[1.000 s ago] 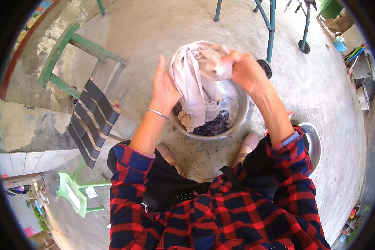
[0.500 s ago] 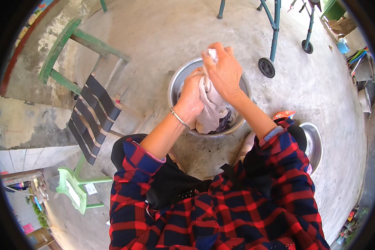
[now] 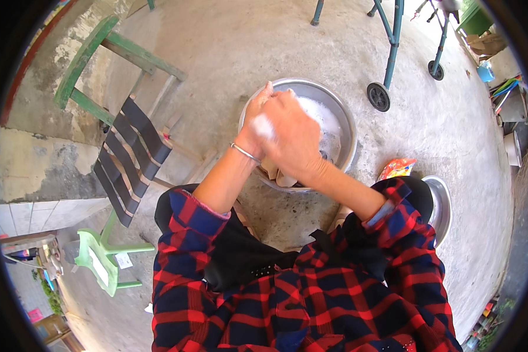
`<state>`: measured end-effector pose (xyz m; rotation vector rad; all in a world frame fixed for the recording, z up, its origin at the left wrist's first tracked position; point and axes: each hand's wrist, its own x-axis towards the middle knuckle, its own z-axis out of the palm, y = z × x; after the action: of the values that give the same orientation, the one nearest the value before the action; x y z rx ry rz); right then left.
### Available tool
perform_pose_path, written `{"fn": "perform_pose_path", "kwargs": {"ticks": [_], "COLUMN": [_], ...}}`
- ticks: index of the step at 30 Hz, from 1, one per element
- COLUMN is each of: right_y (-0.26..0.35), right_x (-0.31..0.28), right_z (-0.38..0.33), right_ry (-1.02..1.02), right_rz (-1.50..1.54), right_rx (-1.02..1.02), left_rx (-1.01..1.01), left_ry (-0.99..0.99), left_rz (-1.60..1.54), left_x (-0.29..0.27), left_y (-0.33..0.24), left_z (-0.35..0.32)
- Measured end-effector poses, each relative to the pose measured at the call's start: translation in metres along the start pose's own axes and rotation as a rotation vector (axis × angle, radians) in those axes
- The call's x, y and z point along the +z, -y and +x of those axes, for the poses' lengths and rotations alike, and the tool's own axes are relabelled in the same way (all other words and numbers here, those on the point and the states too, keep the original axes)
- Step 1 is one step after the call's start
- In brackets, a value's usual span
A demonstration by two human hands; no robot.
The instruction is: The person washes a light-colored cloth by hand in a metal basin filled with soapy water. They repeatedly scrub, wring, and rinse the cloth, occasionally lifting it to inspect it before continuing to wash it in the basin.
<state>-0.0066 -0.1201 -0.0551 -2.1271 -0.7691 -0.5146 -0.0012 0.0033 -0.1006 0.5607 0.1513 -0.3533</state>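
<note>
Over a round metal basin (image 3: 347,126) between my feet, my two hands are pressed together around a beige cloth (image 3: 283,178). Its lower part hangs below them into the basin, and the part inside the grip is hidden. My left hand (image 3: 250,132), with a silver bangle at the wrist, is closed on it from the left. My right hand (image 3: 294,138) lies across the left, fingers curled over and slightly smeared by motion. White suds (image 3: 318,111) float in the basin, and a dab of foam (image 3: 263,126) sits between the hands.
By my right knee lie an orange-red packet (image 3: 398,168) and a second metal basin (image 3: 443,205). A green wooden chair frame with dark straps (image 3: 132,155) stands left, near a light green plastic stool (image 3: 100,261). A wheeled teal metal frame (image 3: 390,64) stands far right.
My right hand has come down and leftward across my left hand. The cloth is now bunched lower and mostly covered, and suds show in the basin.
</note>
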Motion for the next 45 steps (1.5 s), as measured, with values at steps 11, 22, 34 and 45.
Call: {"fn": "perform_pose_path", "kwargs": {"ticks": [11,22,34,45], "right_y": [0.026,0.021,-0.043,-0.052], "right_x": [0.0,-0.001,-0.067,-0.114], "right_z": [-0.009,-0.002,0.065,0.074], "right_ry": [0.019,-0.071,0.044,0.24], "right_rz": [0.035,0.03,0.643,1.037], "right_rx": [-0.191,-0.178,0.556,0.517], "left_rx": [0.006,0.065,0.079,0.221], "left_ry": [0.272,-0.009,-0.069,-0.029], "left_rz": [-0.126,-0.089,0.295,0.59], "left_x": [-0.027,-0.018,0.051,0.042], "left_y": [-0.004,0.009,-0.019,-0.05], "left_z": [0.01,0.003,-0.012,-0.028]}}
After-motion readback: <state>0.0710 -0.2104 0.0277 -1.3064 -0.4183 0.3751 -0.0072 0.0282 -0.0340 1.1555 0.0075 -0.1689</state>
